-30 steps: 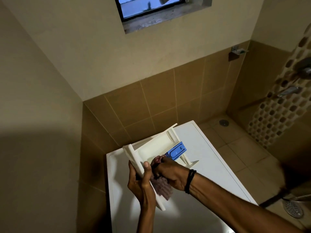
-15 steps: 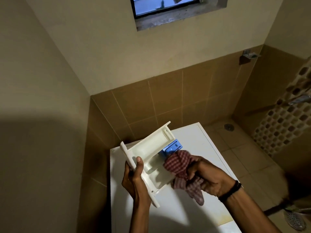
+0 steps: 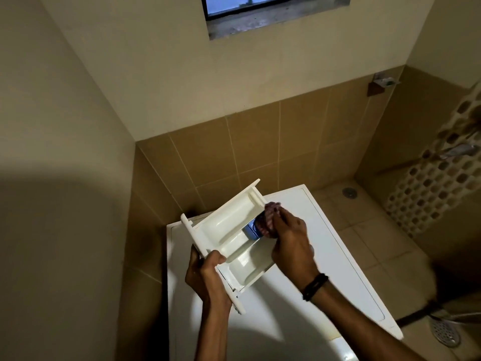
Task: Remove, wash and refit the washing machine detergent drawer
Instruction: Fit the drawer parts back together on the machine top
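From the head camera I count one drawer (image 3: 229,230), held tilted above the washing machine (image 3: 299,303); the left hand (image 3: 205,277) grips its front panel, thumb curled over the edge; the right hand (image 3: 291,243) pinches one checked cloth (image 3: 270,220) against the drawer's single blue insert (image 3: 251,230); one black band (image 3: 313,286) circles that wrist; right of the machine lie two drains, a far drain (image 3: 349,192) and a near drain (image 3: 443,332).

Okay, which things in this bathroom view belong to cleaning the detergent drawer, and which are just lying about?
Job: detergent drawer in the left hand; checked cloth in the right hand, at the blue insert; washing machine underneath.
Lying about: window, wall bracket, tap, round floor drain, grated floor drain.
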